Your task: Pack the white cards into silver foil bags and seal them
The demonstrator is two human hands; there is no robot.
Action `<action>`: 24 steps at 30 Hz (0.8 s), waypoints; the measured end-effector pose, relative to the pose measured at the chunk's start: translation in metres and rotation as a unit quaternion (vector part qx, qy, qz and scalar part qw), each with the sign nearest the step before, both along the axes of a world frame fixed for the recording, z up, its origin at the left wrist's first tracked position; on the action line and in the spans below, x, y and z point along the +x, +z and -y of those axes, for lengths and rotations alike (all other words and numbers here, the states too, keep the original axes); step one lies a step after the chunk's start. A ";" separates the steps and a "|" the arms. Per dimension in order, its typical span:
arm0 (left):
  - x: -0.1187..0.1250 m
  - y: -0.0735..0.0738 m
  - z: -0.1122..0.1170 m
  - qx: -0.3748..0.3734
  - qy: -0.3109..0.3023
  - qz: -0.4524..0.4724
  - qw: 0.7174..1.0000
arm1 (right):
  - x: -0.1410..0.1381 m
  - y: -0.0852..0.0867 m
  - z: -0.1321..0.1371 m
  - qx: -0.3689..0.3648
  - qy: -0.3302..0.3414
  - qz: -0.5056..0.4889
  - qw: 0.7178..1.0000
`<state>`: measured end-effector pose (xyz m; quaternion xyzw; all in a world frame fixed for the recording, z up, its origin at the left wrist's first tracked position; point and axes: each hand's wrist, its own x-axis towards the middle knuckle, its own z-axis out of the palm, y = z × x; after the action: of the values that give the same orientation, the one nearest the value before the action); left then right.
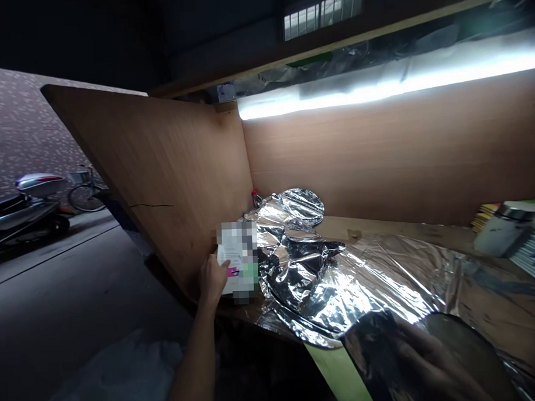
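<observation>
My left hand [213, 279] grips a white printed carton [238, 254] upright at the near edge of the bench, and its label is blurred out. My right hand [435, 358] is low at the bottom right, holding a dark curved piece of aluminium foil [373, 343]. Its fingers are partly hidden behind that piece. Crumpled foil sheets [340, 285] spread across the bench between my hands. A round foil disc [294, 205] lies at the back of the bench, and the carton stands just left of the crumpled foil.
Wooden panels [157, 181] form a corner behind the bench, with a bright light strip [377, 88] above. A small red-capped bottle [254, 198] stands in that corner. A jar [501, 233] and stacked booklets [532, 247] stand at the right. A scooter [31, 209] and bicycle [85, 192] are parked beyond.
</observation>
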<state>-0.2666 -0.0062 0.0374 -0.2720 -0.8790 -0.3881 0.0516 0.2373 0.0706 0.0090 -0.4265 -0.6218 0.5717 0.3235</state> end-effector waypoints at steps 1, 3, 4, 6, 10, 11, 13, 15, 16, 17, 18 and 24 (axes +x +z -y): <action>0.000 -0.001 0.008 0.023 -0.001 -0.010 1.000 | -0.005 0.005 0.002 -0.003 -0.003 -0.010 1.000; 0.003 0.000 0.025 0.071 0.011 -0.030 0.997 | -0.014 0.017 0.005 -0.015 0.008 -0.041 0.999; 0.005 0.000 0.032 0.092 0.024 -0.042 0.995 | -0.020 0.024 0.006 -0.027 0.025 -0.063 0.997; 0.009 0.001 0.037 0.120 0.043 -0.067 0.990 | -0.034 0.038 0.004 -0.050 0.072 -0.110 0.990; 0.013 0.005 0.009 0.127 0.021 -0.091 0.988 | -0.072 0.049 -0.005 -0.057 0.168 -0.179 0.968; 0.011 0.009 -0.001 0.129 0.015 -0.091 0.987 | -0.082 0.049 -0.006 -0.061 0.186 -0.193 0.962; 0.008 0.022 -0.016 0.149 0.020 -0.092 0.984 | -0.097 0.047 -0.007 -0.071 0.208 -0.215 0.952; 0.008 0.038 -0.020 0.188 0.040 -0.089 0.977 | -0.107 0.047 -0.009 -0.072 0.218 -0.230 0.946; 0.012 0.044 -0.018 0.211 0.049 -0.083 0.973 | -0.110 0.047 -0.010 -0.070 0.216 -0.239 0.944; 0.018 0.048 -0.014 0.231 0.051 -0.070 0.969 | -0.113 0.049 -0.011 -0.067 0.211 -0.249 0.943; 0.028 0.049 -0.009 0.247 0.046 -0.050 0.967 | -0.114 0.050 -0.013 -0.062 0.206 -0.259 0.942; 0.157 -0.009 0.028 0.314 -0.198 0.314 0.874 | -0.113 0.044 -0.017 -0.087 0.190 -0.261 0.943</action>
<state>-0.1097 -0.0347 0.0287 -0.2736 -0.6091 -0.7105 -0.2219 0.1239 0.0873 0.0528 -0.1631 -0.5328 0.7656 0.3216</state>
